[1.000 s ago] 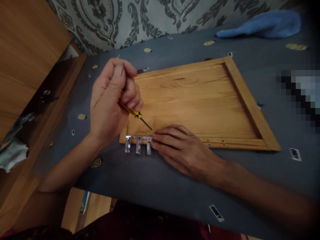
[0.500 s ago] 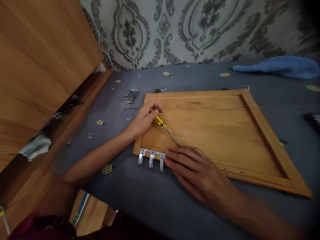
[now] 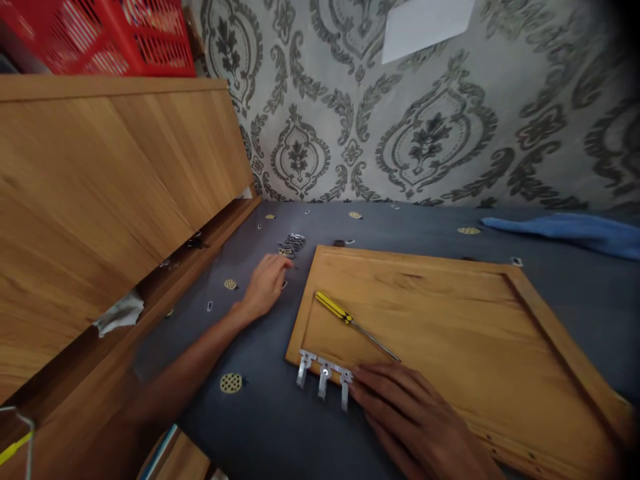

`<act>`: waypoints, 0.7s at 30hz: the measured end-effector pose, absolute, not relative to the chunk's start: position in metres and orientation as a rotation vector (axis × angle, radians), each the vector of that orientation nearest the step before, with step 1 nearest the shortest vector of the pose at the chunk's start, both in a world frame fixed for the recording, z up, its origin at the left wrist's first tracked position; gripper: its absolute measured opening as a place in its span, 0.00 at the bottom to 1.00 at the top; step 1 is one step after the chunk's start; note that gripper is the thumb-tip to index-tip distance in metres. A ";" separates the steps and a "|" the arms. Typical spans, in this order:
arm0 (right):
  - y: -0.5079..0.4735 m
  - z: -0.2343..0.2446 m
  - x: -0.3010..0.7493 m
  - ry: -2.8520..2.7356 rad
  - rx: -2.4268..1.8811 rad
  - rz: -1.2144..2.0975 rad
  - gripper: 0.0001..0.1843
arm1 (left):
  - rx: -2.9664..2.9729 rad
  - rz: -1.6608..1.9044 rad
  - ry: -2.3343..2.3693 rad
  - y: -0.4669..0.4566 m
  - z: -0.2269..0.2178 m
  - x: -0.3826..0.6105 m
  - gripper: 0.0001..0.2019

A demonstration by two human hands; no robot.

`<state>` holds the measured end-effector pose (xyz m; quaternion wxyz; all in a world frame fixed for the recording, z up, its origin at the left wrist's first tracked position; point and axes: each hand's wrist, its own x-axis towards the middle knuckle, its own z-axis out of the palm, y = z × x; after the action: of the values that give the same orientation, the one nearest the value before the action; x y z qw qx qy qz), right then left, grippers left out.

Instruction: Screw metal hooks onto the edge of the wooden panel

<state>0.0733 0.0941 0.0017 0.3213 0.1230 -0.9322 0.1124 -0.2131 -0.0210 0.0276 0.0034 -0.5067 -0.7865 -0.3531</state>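
Observation:
My left hand [image 3: 267, 283] is over the dark cloth, its fingertips drawn together beside a small pile of metal hooks [image 3: 293, 243]. Whatever lies between those fingertips is too small to make out. A screwdriver [image 3: 356, 325] with a yellow and black handle rests on the framed wooden panel [image 3: 440, 313], untouched. Along the panel's near left edge sits a metal hook strip [image 3: 324, 370], its hooks hanging over the edge. My right hand [image 3: 420, 413] lies with fingers stretched out over the panel's near edge, fingertips touching the strip's right end.
A wooden cabinet [image 3: 125, 187] stands on the left, with a red plastic basket [image 3: 115, 40] on top. A crumpled white piece [image 3: 120, 313] pokes from its lower gap. Behind the panel lies a blue cloth [image 3: 570, 230]. Patterned wallpaper [image 3: 350, 113] covers the back.
My left hand has left the screwdriver handle and moved to the left, off the panel, near the metal hooks. The screwdriver stays on the panel. The view has tilted up.

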 end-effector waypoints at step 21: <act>0.092 0.005 0.073 -2.444 0.277 0.355 0.18 | -1.486 -0.561 -2.602 -0.034 0.004 -0.256 0.17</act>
<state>0.0729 0.0919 0.0045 0.3224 0.1054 -0.9310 0.1352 -0.2562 -0.0342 0.0042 0.0467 -0.4870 -0.8526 -0.1838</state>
